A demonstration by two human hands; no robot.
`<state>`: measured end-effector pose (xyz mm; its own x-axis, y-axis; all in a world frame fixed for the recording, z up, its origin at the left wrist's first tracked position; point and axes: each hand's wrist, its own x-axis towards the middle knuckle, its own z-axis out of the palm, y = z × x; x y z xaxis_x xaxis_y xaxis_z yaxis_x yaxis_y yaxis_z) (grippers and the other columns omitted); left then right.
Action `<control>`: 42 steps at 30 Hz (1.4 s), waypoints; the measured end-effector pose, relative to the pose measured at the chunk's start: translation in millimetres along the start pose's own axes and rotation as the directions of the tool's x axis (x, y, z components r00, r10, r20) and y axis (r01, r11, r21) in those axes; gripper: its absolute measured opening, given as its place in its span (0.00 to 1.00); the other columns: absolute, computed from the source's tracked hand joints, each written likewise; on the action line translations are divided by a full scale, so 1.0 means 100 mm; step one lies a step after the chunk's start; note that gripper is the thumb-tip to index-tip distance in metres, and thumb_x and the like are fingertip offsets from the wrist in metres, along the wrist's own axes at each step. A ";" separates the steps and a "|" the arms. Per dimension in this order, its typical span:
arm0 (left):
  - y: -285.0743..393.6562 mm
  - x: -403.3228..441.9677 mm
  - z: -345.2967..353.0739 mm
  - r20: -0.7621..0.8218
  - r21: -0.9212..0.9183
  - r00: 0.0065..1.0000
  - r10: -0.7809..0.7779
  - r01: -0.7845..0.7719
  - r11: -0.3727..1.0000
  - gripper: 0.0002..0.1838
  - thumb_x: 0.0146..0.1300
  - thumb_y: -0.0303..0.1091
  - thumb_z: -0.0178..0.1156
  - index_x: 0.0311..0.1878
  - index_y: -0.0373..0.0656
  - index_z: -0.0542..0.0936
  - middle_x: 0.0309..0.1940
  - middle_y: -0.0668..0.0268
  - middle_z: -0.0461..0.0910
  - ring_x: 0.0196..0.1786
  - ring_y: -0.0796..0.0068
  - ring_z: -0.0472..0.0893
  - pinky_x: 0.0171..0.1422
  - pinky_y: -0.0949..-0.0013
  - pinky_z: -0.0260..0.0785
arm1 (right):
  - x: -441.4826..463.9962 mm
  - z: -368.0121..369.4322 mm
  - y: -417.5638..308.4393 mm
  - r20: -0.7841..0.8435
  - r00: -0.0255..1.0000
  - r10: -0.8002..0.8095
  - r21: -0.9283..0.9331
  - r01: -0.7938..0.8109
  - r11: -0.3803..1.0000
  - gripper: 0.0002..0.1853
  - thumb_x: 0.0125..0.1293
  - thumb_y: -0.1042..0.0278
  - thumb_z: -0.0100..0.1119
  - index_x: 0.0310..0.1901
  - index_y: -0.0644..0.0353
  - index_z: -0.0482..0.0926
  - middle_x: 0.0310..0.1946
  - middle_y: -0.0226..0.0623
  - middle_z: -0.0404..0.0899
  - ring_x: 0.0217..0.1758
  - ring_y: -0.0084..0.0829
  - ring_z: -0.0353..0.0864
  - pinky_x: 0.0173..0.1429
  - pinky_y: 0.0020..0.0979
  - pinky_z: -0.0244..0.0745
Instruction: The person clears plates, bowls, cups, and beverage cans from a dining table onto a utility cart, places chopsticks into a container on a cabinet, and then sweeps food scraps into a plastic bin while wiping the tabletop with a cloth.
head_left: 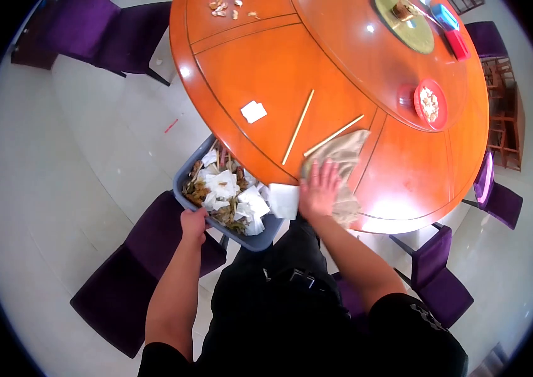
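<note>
My left hand (pixel 194 225) is closed around the near rim of a grey waste bin (pixel 271 235), held just under the table's edge. Crumpled white tissues (pixel 222 186) and food scraps fill the bin. My right hand (pixel 322 188) lies flat with fingers stretched on a beige cloth (pixel 348 151) at the rim of the round wooden table (pixel 241 69). A white napkin (pixel 284 201) is at the table edge beside that hand, over the bin's side. Two chopsticks, one (pixel 298 127) left of the other (pixel 333 136), lie just beyond the cloth.
Another folded napkin (pixel 253 112) lies on the table, with small scraps (pixel 219 7) farther off. The glass turntable (pixel 354 56) carries a red bowl (pixel 430 104), a green plate (pixel 404 28) and a red box (pixel 457 45). Purple chairs (pixel 147 245) stand around the table.
</note>
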<state>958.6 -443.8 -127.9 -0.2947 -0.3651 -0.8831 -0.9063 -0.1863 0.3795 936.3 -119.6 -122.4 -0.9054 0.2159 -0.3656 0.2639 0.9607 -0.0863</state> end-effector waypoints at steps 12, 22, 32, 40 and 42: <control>0.34 0.48 -0.02 0.039 -0.011 0.998 0.050 -0.050 0.999 0.04 0.50 0.23 0.57 0.30 0.35 0.73 0.24 0.60 0.75 0.22 0.67 0.76 0.22 0.62 0.71 | -0.18 0.13 0.91 0.038 0.995 -0.090 0.058 0.087 0.995 0.35 0.59 0.59 0.57 0.68 0.56 0.60 0.71 0.47 0.54 0.73 0.53 0.50 0.74 0.52 0.43; 0.26 0.15 0.27 -0.022 0.021 0.998 0.056 -0.055 0.998 0.03 0.51 0.24 0.56 0.30 0.35 0.74 0.23 0.63 0.75 0.21 0.69 0.75 0.22 0.63 0.71 | 1.23 -0.10 1.65 -0.134 0.960 0.246 -0.055 -0.255 0.965 0.33 0.69 0.45 0.38 0.74 0.42 0.50 0.76 0.45 0.39 0.78 0.51 0.35 0.76 0.54 0.32; 0.60 0.10 -0.26 0.016 0.084 0.999 0.040 -0.041 0.996 0.08 0.51 0.23 0.55 0.36 0.36 0.77 0.27 0.62 0.79 0.25 0.68 0.79 0.26 0.64 0.74 | 0.83 -0.23 -0.52 0.228 0.795 -0.562 -0.051 0.586 0.809 0.32 0.68 0.48 0.43 0.72 0.45 0.55 0.76 0.44 0.39 0.78 0.49 0.36 0.76 0.54 0.35; 0.71 0.22 -0.52 -0.009 0.110 1.000 -0.013 0.014 0.994 0.11 0.49 0.23 0.54 0.38 0.38 0.74 0.29 0.62 0.77 0.28 0.66 0.79 0.30 0.58 0.77 | 0.32 0.18 -1.38 0.088 0.505 -0.859 0.043 0.859 0.510 0.31 0.64 0.51 0.47 0.69 0.48 0.61 0.73 0.33 0.54 0.78 0.38 0.45 0.76 0.48 0.43; 0.73 0.29 -0.55 -0.008 0.123 1.000 -0.020 0.021 0.992 0.10 0.49 0.23 0.54 0.38 0.38 0.74 0.29 0.62 0.77 0.28 0.66 0.79 0.30 0.57 0.77 | 0.15 0.09 -1.01 0.151 0.655 -0.740 0.222 0.707 0.672 0.30 0.65 0.51 0.47 0.68 0.50 0.62 0.73 0.34 0.53 0.78 0.36 0.45 0.77 0.46 0.43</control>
<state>900.5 -518.2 -110.7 -0.2743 -0.3681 -0.8884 -0.9426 -0.0800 0.3242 899.0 -214.8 -127.5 -0.7384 -0.5957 -0.3161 -0.3890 0.7591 -0.5220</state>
